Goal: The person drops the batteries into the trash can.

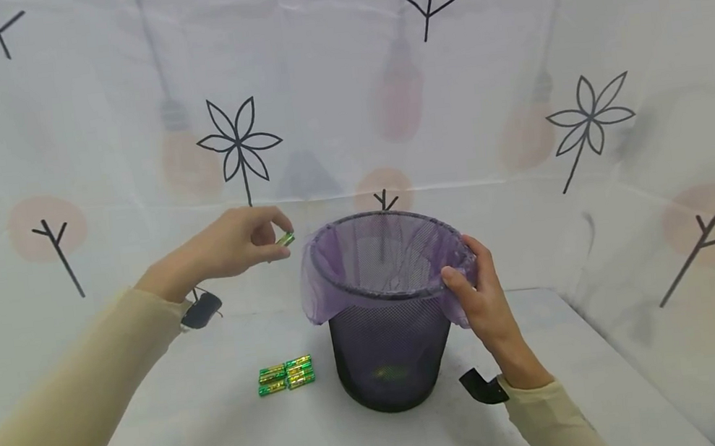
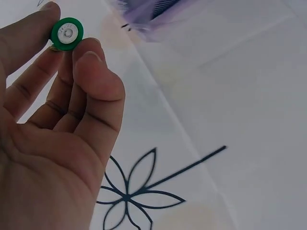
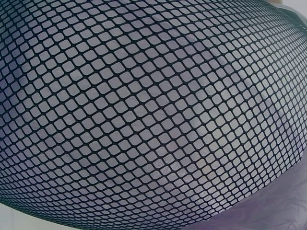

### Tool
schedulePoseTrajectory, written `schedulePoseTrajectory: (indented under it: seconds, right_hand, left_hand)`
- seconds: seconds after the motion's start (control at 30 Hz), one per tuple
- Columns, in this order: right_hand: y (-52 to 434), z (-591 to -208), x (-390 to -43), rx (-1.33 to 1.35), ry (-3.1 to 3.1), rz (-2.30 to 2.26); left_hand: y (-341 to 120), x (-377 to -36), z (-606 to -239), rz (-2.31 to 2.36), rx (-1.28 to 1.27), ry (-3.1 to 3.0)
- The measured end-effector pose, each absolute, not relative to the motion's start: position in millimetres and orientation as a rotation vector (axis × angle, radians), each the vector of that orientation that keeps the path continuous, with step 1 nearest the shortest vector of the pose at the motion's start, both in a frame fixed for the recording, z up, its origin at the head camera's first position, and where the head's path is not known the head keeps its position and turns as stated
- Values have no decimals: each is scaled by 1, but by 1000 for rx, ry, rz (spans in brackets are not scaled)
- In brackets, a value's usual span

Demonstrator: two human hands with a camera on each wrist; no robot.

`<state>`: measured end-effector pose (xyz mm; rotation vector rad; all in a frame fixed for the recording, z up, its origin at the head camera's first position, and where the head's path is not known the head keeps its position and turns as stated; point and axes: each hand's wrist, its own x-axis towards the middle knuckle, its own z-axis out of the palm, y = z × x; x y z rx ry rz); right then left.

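Observation:
Between thumb and fingertips my left hand (image 1: 235,244) pinches a green battery (image 1: 286,239), up to the left of the basket's rim. The left wrist view looks straight at the flat silvery end of that battery (image 2: 67,34). My right hand (image 1: 486,307) grips the right side of the rim of a black mesh wastebasket (image 1: 385,336), thumb toward me. A purple bag (image 1: 318,296) lines the basket and folds out over its rim. Through the lower mesh a yellow-green patch shows faintly. Mesh (image 3: 153,110) fills the right wrist view, where the right hand is hidden.
Several green and gold batteries (image 1: 286,376) lie in two short columns left of the basket, on a white table (image 1: 223,440). Behind stands a white cloth (image 1: 326,52) printed with plants. A dark strap piece (image 1: 483,387) hangs at the right wrist.

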<state>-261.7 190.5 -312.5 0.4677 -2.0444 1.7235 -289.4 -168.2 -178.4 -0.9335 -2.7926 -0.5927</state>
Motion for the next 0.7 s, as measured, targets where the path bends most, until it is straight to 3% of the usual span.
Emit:
schedulePoseTrajectory:
  seconds: [0.33, 0.7]
  right_hand:
    - [191, -313, -263, 510, -2038, 1732]
    - [191, -312, -261, 490, -2052, 1725]
  left_hand:
    - [-119, -306, -161, -623, -1032, -2782]
    - [-71, -327, -182, -704, -1139, -2754]
